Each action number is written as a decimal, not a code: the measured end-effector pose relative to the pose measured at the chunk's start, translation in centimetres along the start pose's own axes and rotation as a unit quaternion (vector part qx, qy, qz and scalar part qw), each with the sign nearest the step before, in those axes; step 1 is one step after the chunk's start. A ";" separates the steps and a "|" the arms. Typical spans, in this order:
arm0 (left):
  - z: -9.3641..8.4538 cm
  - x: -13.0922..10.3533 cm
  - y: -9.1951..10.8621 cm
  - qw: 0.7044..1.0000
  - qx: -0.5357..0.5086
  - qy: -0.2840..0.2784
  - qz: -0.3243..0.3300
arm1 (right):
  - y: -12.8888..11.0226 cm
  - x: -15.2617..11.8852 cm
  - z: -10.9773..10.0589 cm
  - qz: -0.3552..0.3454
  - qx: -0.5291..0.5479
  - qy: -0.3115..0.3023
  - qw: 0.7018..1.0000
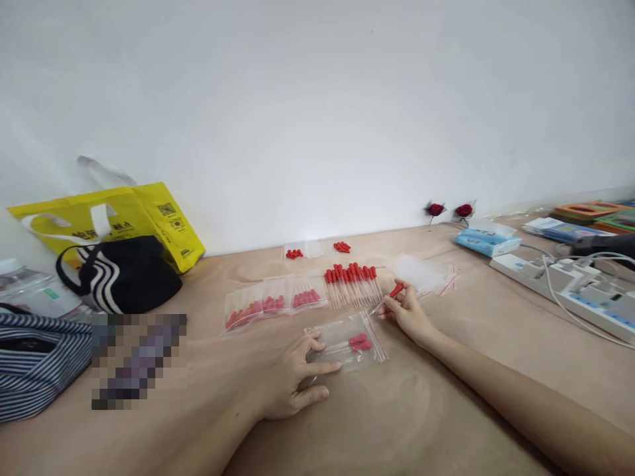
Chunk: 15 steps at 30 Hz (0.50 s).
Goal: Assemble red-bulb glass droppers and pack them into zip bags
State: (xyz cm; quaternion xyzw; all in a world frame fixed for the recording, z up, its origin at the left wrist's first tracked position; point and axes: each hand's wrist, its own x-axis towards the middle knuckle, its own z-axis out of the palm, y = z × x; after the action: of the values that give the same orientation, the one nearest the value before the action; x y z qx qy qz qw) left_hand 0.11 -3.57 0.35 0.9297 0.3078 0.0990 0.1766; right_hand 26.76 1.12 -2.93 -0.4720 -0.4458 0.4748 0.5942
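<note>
My left hand point(297, 380) lies with fingers spread on a clear zip bag point(332, 357), pressing it to the table. Inside that bag are red-bulbed droppers point(360, 342), their clear tubes pointing left. Between the fingertips of my right hand point(407, 311) is a dropper point(395, 291), red bulb up and tube slanting down toward the bag's opening. Beside it, a row of loose droppers point(352, 281) lies with bulbs at the far side. Filled zip bags point(272, 301) overlap to the left of that row. Flat, clear bags point(421, 274) lie beyond my right hand.
Small bags with red bulbs point(342, 247) lie near the wall. At left are a yellow bag point(143, 218), a black pouch point(136, 277) and a striped bag point(44, 363). On the right sit a tissue pack point(486, 241) and a power strip point(560, 287) with cables.
</note>
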 end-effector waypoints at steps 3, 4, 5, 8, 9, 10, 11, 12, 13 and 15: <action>0.0 0.0 0.1 1.000 0.008 -0.002 0.001 | 0.3 -0.5 0.5 0.029 0.028 -0.045 0.998; -0.1 0.0 0.1 1.000 0.009 -0.006 -0.001 | 0.4 -0.7 0.6 0.039 0.032 -0.062 0.997; -0.1 0.0 0.2 1.000 0.008 -0.010 -0.003 | 0.4 -0.9 0.6 0.044 0.030 -0.078 0.996; -0.2 0.0 0.3 1.000 0.003 -0.018 -0.008 | 0.4 -1.4 0.6 0.041 -0.023 -0.125 0.991; -0.2 0.0 0.3 1.000 0.003 -0.021 -0.009 | 0.4 -1.5 0.5 0.039 -0.043 -0.137 0.989; -0.2 0.0 0.2 1.000 0.003 -0.024 -0.010 | 0.4 -1.5 0.5 0.040 -0.059 -0.145 0.987; -0.2 0.0 0.2 1.000 0.005 -0.028 -0.012 | 0.3 -1.5 0.6 0.043 -0.067 -0.150 0.986; -0.1 0.0 0.2 0.999 0.007 -0.033 -0.013 | 0.3 -1.5 0.6 0.049 -0.069 -0.151 0.985; -0.1 0.0 0.2 0.999 0.009 -0.037 -0.012 | 0.3 -1.5 0.8 0.055 -0.068 -0.155 0.984; -0.1 0.0 0.1 0.999 0.012 -0.038 -0.012 | 0.4 -1.7 1.2 0.066 -0.071 -0.176 0.980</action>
State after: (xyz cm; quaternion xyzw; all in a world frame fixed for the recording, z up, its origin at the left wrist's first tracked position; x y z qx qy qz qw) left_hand 0.13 -3.63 0.46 0.9310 0.3131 0.0576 0.1787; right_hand 25.29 -0.35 -3.32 -0.4504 -0.5435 0.5560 0.4389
